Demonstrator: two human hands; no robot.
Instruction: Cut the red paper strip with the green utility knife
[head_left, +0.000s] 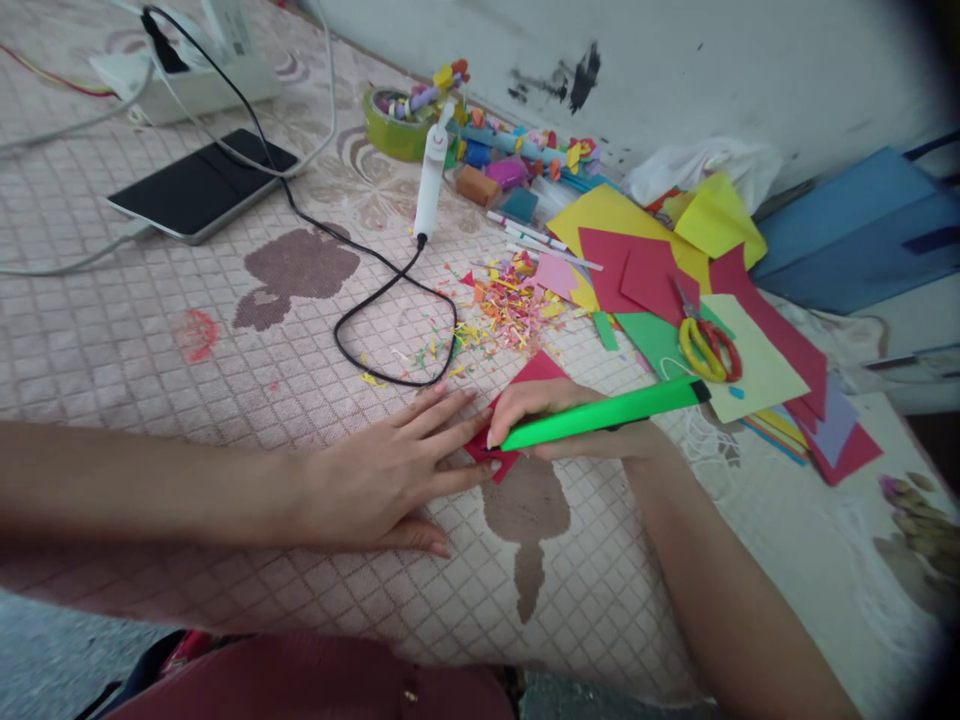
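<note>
My left hand (375, 465) lies flat on the tablecloth with its fingers stretched out. Its fingertips press the edge of a red paper piece (541, 369). Held like a pen in my right hand (540, 405) is a long, bright green tool (600, 415) with a squared black end. Its dark, narrow tip meets the red paper between both hands. Whether that tip is a blade or a pen point I cannot tell. My right hand covers part of the paper. Just beyond lies a heap of colourful paper scraps (517, 300).
A white glue gun (431, 180) stands with its black cord (337, 335) looped nearby. Scissors (709, 345) rest on coloured paper sheets (637, 265) at right. A tablet (206, 185), a power strip (202, 90), green tape (401, 135) and a blue bag (847, 235) lie farther back.
</note>
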